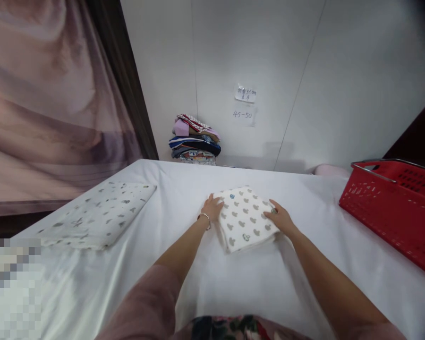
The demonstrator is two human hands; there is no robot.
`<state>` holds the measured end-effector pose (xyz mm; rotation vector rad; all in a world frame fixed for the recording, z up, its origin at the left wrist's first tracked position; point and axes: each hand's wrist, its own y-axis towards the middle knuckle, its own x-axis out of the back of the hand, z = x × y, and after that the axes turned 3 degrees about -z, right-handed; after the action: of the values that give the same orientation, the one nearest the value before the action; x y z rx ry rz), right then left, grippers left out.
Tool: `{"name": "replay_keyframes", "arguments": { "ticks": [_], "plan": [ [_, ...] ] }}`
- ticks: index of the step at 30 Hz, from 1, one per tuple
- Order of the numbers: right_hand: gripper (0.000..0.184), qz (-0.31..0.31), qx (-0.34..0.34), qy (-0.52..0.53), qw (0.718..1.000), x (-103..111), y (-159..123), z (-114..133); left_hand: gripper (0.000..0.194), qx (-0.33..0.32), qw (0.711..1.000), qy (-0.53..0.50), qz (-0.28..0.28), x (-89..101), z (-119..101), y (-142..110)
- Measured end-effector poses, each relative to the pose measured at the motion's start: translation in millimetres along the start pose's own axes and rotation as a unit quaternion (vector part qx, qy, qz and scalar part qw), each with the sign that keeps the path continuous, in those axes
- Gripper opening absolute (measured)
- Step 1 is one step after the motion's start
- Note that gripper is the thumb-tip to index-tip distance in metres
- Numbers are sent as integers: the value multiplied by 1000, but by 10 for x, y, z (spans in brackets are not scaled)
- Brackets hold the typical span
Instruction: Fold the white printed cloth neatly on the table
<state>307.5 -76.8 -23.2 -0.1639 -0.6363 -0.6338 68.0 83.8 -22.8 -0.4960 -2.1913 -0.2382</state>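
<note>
A folded white cloth (246, 217) with a grey repeating print and one small blue figure lies in front of me on the white-covered bed or table (184, 184). At its left edge, my left hand (211, 208), with a bracelet on the wrist, closes its fingers over the fabric. My right hand (280, 219) grips the opposite edge, thumb and fingers on the cloth's right corner. The undersides of both hands are hidden. To the left lies a second folded white cloth (102, 212) with scattered grey motifs, touched by neither hand.
A red plastic basket (386, 203) with a metal handle stands at the right. Beyond the far edge, a pile of folded fabrics (195, 139) rests against the wall. Two paper notes (245, 93) hang there. A pink curtain (53, 104) drapes at the left.
</note>
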Motion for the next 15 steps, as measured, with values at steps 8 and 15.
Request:
{"name": "replay_keyframes", "arguments": {
  "ticks": [8,15],
  "plan": [
    [55,10,63,-191,979,136,9,-48,41,59,970,-194,-132,-94,108,-473],
    [29,55,246,-62,966,-314,-531,724,10,69,958,-249,-123,-214,-30,-840]
  ]
}}
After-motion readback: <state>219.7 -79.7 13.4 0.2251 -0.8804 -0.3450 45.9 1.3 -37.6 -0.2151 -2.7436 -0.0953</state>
